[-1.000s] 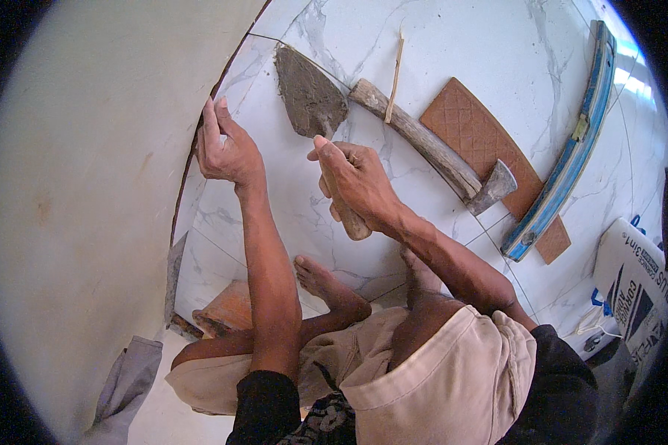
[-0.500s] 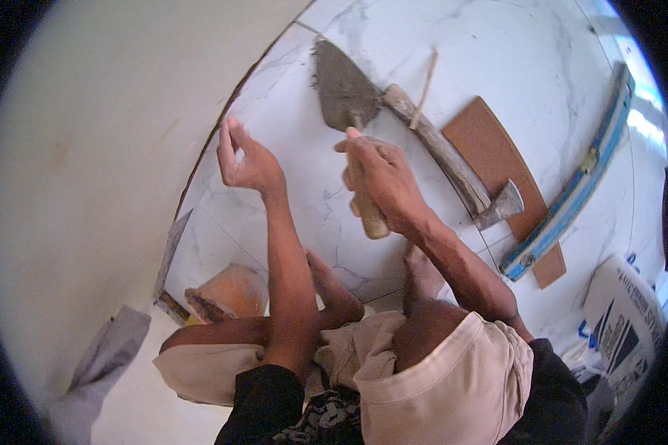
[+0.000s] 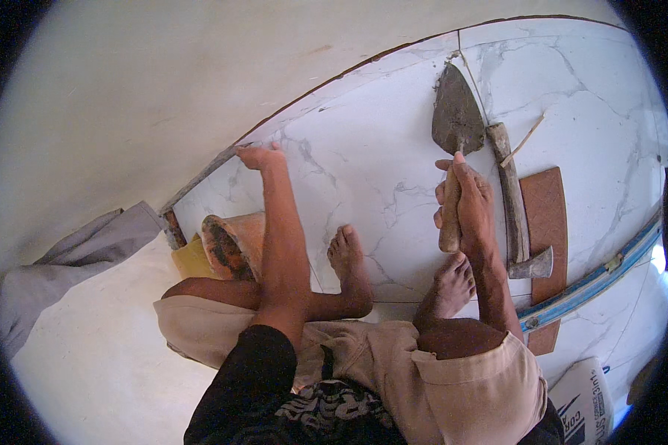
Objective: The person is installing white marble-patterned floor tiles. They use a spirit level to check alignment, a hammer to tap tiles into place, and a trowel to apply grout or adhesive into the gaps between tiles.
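My right hand (image 3: 473, 204) is closed round the wooden handle of a trowel (image 3: 457, 115). Grey mortar coats its pointed blade, which points away from me over the white marbled tiles. My left hand (image 3: 258, 156) reaches to the foot of the wall, at the far end of a narrow grey strip (image 3: 208, 172). Its fingers are apart and partly hidden, with nothing visible between them; whether they touch the strip I cannot tell. Just right of the trowel lies a hatchet (image 3: 508, 200) with a worn wooden handle, its head resting on a brown board (image 3: 545, 200).
An orange bucket (image 3: 234, 241) lies tipped by my left leg, beside something yellow (image 3: 193, 259). Grey cloth (image 3: 89, 245) lies at the left. A blue spirit level (image 3: 594, 285) crosses the board's near end. A thin stick (image 3: 523, 141) touches the hatchet handle. A white bag (image 3: 583, 404) stands lower right.
The view has swung to the left, so the tools appear shifted right. My left hand has moved to the wall's foot, its fingers now spread. My right hand keeps hold of the trowel.
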`<action>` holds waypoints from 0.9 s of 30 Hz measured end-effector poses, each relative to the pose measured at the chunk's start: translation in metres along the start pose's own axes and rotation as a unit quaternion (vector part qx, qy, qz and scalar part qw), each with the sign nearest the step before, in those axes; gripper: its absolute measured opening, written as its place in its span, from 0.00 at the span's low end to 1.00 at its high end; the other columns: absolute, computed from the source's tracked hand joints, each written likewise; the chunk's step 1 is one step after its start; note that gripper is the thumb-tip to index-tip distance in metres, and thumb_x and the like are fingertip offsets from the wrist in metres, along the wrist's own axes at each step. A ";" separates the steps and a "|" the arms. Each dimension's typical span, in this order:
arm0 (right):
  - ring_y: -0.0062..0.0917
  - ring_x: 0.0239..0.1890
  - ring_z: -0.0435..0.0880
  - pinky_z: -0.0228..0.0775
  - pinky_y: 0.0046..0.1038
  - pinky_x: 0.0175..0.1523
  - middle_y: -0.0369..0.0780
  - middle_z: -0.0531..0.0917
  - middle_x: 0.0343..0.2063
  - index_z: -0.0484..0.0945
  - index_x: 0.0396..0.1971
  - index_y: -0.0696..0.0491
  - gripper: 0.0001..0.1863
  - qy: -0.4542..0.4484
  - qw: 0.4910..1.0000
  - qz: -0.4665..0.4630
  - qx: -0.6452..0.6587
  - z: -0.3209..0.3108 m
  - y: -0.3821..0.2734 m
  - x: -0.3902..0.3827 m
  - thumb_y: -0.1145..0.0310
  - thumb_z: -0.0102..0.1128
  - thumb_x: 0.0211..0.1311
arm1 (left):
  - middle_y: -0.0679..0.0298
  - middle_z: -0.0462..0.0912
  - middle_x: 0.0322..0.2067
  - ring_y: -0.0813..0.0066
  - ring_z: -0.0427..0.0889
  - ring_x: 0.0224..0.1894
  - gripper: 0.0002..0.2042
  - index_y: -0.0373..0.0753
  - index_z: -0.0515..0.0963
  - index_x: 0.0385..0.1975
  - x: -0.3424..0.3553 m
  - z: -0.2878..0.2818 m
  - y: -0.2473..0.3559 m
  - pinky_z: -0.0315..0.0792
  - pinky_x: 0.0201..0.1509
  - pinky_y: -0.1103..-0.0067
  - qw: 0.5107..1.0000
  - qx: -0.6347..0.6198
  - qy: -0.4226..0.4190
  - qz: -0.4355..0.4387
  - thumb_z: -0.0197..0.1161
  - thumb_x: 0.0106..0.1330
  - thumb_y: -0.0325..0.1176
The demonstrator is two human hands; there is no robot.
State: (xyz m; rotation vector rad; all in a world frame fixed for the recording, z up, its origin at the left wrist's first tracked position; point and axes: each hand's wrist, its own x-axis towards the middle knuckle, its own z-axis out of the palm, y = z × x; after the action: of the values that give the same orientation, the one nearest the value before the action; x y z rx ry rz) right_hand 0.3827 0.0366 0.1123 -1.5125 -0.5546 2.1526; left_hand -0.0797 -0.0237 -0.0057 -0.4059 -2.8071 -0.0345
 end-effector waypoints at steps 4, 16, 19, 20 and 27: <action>0.18 0.12 0.70 0.63 0.21 0.14 0.35 0.71 0.16 0.77 0.43 0.60 0.28 0.016 1.000 -0.006 0.000 0.004 0.002 -0.003 0.46 0.48 0.70 | 0.48 0.62 0.64 0.57 0.68 0.61 0.30 0.30 0.63 0.61 0.021 0.027 -0.008 0.69 0.58 0.63 0.977 0.192 -0.088 0.025 0.56 0.67 0.48; 0.21 0.13 0.72 0.66 0.25 0.15 0.37 0.73 0.18 0.77 0.42 0.61 0.28 0.010 1.000 -0.009 0.009 0.004 0.003 0.003 0.46 0.48 0.70 | 0.47 0.58 0.68 0.55 0.65 0.65 0.37 0.30 0.57 0.67 0.072 0.079 -0.026 0.66 0.59 0.59 0.852 0.478 -0.179 0.112 0.59 0.63 0.48; 0.20 0.13 0.72 0.66 0.25 0.15 0.37 0.73 0.18 0.77 0.42 0.62 0.28 -0.001 0.998 -0.007 0.057 0.002 0.007 0.006 0.46 0.48 0.70 | 0.46 0.58 0.67 0.56 0.65 0.65 0.37 0.30 0.61 0.66 0.058 0.081 -0.017 0.66 0.59 0.60 0.859 0.473 -0.158 0.113 0.61 0.62 0.48; 0.20 0.13 0.71 0.66 0.25 0.15 0.38 0.73 0.18 0.76 0.42 0.63 0.29 0.003 0.998 -0.008 0.062 -0.002 0.005 0.007 0.47 0.49 0.70 | 0.45 0.58 0.67 0.56 0.65 0.64 0.36 0.31 0.62 0.65 0.041 0.080 -0.005 0.66 0.59 0.60 0.866 0.466 -0.145 0.112 0.61 0.62 0.47; 0.21 0.15 0.72 0.68 0.26 0.15 0.38 0.74 0.19 0.76 0.43 0.62 0.28 -0.006 0.996 -0.003 0.084 -0.003 -0.006 0.008 0.46 0.49 0.70 | 0.44 0.59 0.66 0.54 0.64 0.65 0.36 0.25 0.62 0.63 0.054 0.057 -0.007 0.65 0.62 0.64 0.900 0.407 -0.133 0.079 0.62 0.62 0.45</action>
State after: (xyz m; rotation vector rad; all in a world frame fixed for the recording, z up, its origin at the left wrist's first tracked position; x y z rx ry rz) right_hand 0.3839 0.0463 0.1090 -1.4060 -0.3706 2.1468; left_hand -0.1481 -0.0114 -0.0437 -0.4349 -2.6987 1.2606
